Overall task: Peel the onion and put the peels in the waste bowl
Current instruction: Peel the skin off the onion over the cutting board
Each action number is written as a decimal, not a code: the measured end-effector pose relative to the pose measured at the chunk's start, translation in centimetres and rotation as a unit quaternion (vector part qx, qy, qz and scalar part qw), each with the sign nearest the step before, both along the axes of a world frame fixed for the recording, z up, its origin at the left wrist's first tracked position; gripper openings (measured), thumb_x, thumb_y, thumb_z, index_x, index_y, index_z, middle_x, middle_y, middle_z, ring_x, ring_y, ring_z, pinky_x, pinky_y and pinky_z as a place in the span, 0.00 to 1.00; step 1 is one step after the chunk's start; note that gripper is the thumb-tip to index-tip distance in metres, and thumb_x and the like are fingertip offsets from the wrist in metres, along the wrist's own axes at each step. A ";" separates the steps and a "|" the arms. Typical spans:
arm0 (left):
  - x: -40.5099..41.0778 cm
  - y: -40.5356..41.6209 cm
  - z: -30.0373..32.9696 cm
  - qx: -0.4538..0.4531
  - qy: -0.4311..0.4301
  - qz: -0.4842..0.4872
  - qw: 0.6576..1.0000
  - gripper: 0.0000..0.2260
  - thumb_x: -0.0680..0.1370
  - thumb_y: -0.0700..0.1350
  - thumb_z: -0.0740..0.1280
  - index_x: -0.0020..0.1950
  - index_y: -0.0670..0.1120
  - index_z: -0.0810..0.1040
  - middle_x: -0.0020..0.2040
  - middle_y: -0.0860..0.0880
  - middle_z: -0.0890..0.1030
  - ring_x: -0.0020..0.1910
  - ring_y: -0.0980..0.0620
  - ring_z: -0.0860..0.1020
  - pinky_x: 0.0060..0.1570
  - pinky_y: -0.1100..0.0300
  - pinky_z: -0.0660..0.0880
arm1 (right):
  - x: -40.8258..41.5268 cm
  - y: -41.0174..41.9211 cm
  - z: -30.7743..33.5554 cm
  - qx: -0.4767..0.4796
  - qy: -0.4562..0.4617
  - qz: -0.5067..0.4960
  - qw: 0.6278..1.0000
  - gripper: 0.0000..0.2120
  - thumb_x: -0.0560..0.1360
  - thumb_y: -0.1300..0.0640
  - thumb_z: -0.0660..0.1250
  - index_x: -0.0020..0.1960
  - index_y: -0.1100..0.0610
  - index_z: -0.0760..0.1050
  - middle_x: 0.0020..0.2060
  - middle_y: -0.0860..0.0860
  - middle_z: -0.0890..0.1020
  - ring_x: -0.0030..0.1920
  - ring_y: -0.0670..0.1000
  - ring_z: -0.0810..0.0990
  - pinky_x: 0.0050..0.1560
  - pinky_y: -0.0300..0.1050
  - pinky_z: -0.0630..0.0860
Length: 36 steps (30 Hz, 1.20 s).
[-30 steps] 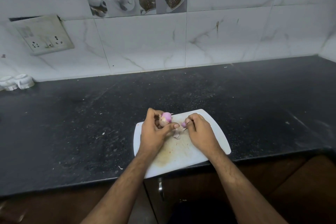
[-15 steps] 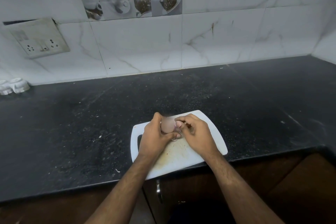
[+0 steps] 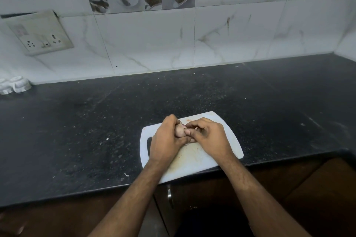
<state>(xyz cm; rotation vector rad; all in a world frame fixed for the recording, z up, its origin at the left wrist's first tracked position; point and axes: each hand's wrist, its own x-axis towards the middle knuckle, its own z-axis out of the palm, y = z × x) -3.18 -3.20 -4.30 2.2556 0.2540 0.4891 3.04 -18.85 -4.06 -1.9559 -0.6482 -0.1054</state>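
**Both hands closed around the onion over the cutting board**

Left hand [image 3: 165, 140] is curled around the onion [image 3: 180, 132], which is gripped just above the white cutting board [image 3: 194, 161]. The onion's upper side is pinched by the bent fingertips of the right hand [image 3: 209, 136]. The board is set at the near edge of the dark worktop [image 3: 77, 131].

Black counter [image 3: 96, 131]: white cutting board [image 3: 227, 140], white holders [image 3: 14, 84].
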 end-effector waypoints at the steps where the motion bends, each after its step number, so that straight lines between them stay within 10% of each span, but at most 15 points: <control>1: 0.0 0.0 0.0 -0.005 0.002 0.000 1.000 0.25 0.67 0.55 0.85 0.50 0.54 0.71 0.48 0.58 0.79 0.45 0.59 0.79 0.43 0.52 0.78 | 0.0 0.0 0.1 0.007 0.021 -0.004 1.000 0.08 0.74 0.55 0.78 0.52 0.49 0.86 0.45 0.42 0.86 0.46 0.44 0.84 0.49 0.37 0.80; 7: -0.1 0.0 0.1 -0.007 0.010 -0.004 1.000 0.28 0.64 0.58 0.86 0.50 0.54 0.71 0.47 0.58 0.81 0.46 0.56 0.81 0.45 0.48 0.80 | 0.1 -0.1 0.3 0.033 0.104 0.009 0.994 0.02 0.76 0.55 0.76 0.48 0.48 0.85 0.39 0.41 0.86 0.40 0.41 0.83 0.32 0.31 0.75; 21: -0.3 -0.3 0.6 0.065 0.006 -0.009 0.998 0.29 0.65 0.57 0.85 0.44 0.53 0.64 0.41 0.57 0.71 0.38 0.61 0.71 0.33 0.59 0.62 | 0.6 0.4 -0.1 -0.062 0.017 0.027 0.998 0.04 0.83 0.56 0.66 0.54 0.53 0.80 0.48 0.44 0.83 0.49 0.42 0.81 0.47 0.29 0.73; 36: 0.1 0.3 -0.1 -0.051 -0.021 0.027 0.998 0.29 0.63 0.59 0.86 0.47 0.52 0.70 0.44 0.51 0.82 0.43 0.48 0.79 0.41 0.47 0.78 | 0.5 0.0 -0.4 -0.088 -0.024 0.058 0.994 0.08 0.86 0.54 0.58 0.51 0.55 0.73 0.46 0.46 0.79 0.48 0.48 0.78 0.49 0.49 0.78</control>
